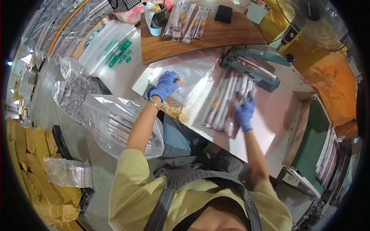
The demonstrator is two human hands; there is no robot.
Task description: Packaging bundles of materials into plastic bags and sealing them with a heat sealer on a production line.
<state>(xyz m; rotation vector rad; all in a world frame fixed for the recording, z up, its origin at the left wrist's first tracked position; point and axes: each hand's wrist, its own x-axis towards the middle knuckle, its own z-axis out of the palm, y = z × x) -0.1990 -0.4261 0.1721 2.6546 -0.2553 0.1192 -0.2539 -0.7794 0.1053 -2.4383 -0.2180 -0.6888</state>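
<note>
1. A fan (311, 23) is standing beyond the white table (285, 115).
2. Over it, slim packets (220, 106) are pointing lengthwise, forward-right, at the sealer (252, 69).
3. Right hand (245, 111) is clasping them; left hand (167, 84) is curling, grip unclear.

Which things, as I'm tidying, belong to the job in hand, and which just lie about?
Likely in use:
- slim shiny printed packets
- clear flat plastic sheeting
- long grey-green sealer

Likely lying about:
- flat black phone-like rectangle
- round wire-caged fan
</note>
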